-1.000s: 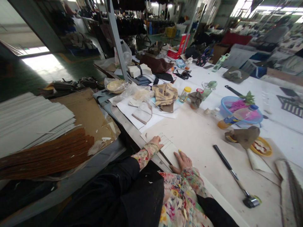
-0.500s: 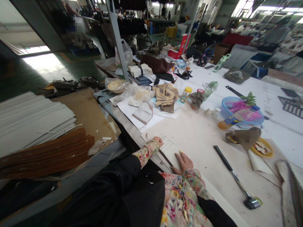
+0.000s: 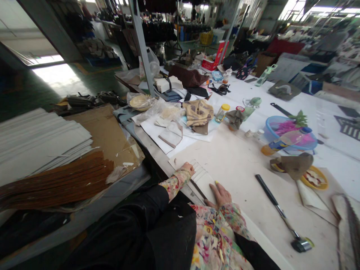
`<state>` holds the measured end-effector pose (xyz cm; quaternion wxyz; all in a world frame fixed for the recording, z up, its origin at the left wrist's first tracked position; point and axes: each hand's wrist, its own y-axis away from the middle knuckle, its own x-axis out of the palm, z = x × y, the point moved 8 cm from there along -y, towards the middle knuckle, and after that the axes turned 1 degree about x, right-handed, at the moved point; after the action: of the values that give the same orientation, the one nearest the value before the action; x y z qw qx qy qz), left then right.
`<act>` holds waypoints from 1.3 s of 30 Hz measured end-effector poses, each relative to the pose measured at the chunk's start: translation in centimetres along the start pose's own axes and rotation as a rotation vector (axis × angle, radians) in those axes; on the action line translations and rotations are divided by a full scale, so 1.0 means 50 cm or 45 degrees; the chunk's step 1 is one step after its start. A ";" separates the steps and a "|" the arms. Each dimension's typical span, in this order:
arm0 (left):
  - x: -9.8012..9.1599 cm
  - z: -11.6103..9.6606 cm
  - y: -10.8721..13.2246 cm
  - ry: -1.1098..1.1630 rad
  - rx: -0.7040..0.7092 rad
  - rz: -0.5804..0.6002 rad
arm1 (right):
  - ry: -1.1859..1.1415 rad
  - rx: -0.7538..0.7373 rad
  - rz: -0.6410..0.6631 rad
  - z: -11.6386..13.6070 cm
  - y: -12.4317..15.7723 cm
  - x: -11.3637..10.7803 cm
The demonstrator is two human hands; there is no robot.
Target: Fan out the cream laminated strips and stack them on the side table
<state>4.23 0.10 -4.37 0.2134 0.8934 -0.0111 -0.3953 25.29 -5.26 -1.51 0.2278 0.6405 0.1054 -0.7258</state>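
A small fanned stack of white card pieces (image 3: 200, 175) lies at the near edge of the white worktable (image 3: 242, 161). My left hand (image 3: 188, 167) rests on the stack's left end, fingers curled down on it. My right hand (image 3: 221, 194) lies flat on the stack's right end, fingers stretched out. A thin dark strip (image 3: 197, 188) runs between the two hands along the table edge. Both arms wear flowered sleeves.
A black-handled roller tool (image 3: 281, 215) lies right of my hands. Farther back are a blue basin (image 3: 284, 131), a yellow dish (image 3: 316, 178), jars, cloths and paper. At left, a side bench holds stacked white sheets (image 3: 39, 140) and brown strips (image 3: 56, 182).
The view has shifted slightly; both hands stay in place on the white pieces.
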 end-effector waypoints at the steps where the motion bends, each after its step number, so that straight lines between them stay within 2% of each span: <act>1: -0.003 0.000 0.001 -0.001 -0.005 -0.013 | 0.002 0.001 -0.001 0.000 0.000 0.000; 5: -0.020 0.000 0.004 -0.003 0.003 -0.067 | 0.008 0.007 0.012 0.001 -0.002 -0.001; 10: -0.027 -0.003 0.005 0.018 0.040 -0.047 | 0.009 0.014 0.044 0.001 -0.003 0.000; 14: -0.029 0.001 0.004 0.051 -0.010 -0.041 | 0.002 0.024 0.049 -0.001 -0.002 0.000; 18: -0.023 0.009 -0.003 0.072 -0.082 0.027 | -0.004 0.010 0.043 -0.001 -0.002 0.000; 23: -0.009 0.011 -0.013 0.065 -0.082 0.163 | 0.000 -0.001 0.054 0.001 -0.003 0.000; 26: -0.006 0.013 -0.009 0.049 -0.085 0.183 | 0.016 0.019 0.071 -0.002 0.001 0.002; 33: 0.000 -0.020 0.012 0.027 -0.014 0.166 | 0.068 0.071 0.094 -0.030 0.025 0.012; 39: -0.008 -0.032 0.022 0.001 0.006 0.030 | 0.063 0.077 0.070 -0.038 0.033 0.015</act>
<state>5.26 -0.24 -2.71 0.2159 0.8938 -0.0224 -0.3924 27.68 -5.99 -2.33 0.2256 0.6676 0.0714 -0.7059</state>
